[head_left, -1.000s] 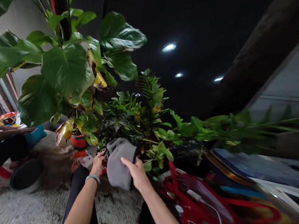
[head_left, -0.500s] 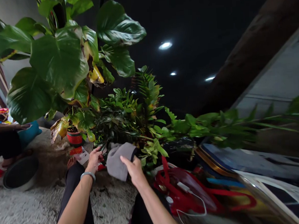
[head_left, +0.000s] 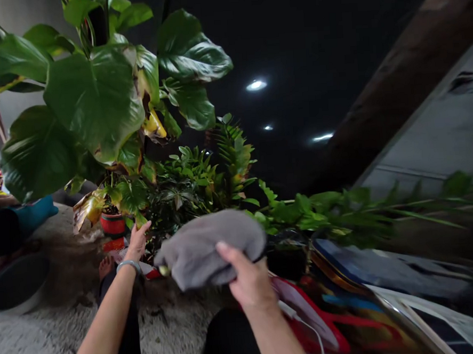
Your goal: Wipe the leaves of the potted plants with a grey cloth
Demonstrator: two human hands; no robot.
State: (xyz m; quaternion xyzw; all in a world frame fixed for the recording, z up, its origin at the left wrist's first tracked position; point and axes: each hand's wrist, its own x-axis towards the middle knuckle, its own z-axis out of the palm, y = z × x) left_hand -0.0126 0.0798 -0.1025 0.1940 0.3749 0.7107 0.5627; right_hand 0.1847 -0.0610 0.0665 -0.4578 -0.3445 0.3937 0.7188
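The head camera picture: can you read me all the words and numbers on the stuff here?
No words or numbers can be read.
Red-and-white paper by the red flowerpot: it looks printed, but it is too small and blurred to read.
Colourful printed sheet: no letters can be made out.
Grey cloth in the right hand: no writing shows.

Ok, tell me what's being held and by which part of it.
The right hand grips a grey cloth at its near right end, thumb on top. The left hand holds nothing that shows; its fingers are open.
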